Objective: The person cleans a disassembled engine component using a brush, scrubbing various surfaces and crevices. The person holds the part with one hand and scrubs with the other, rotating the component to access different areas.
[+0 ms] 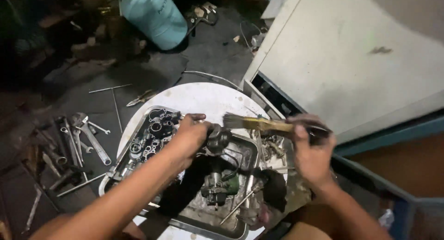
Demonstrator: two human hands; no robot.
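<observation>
Round table: white top [203,99]; a metal tray [240,228] rests on it
Floor: dark [138,73]; wrenches [88,138], pliers [141,98], a teal gas cylinder [155,15]

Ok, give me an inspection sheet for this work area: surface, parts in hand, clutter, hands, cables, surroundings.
Surface: round white tabletop carrying a grimy metal tray.
Job's things: small dark metal part held over the tray; paintbrush with bristles pointed at it.
Clutter: engine casting and loose small parts in the tray; wrenches and rods on the dark floor.
Hands: left hand grips the metal part; right hand grips the paintbrush handle.
Cables: thin pale cable on the floor behind the tabletop.
Surroundings: teal gas cylinder lying at top; grey metal cabinet at right.
</observation>
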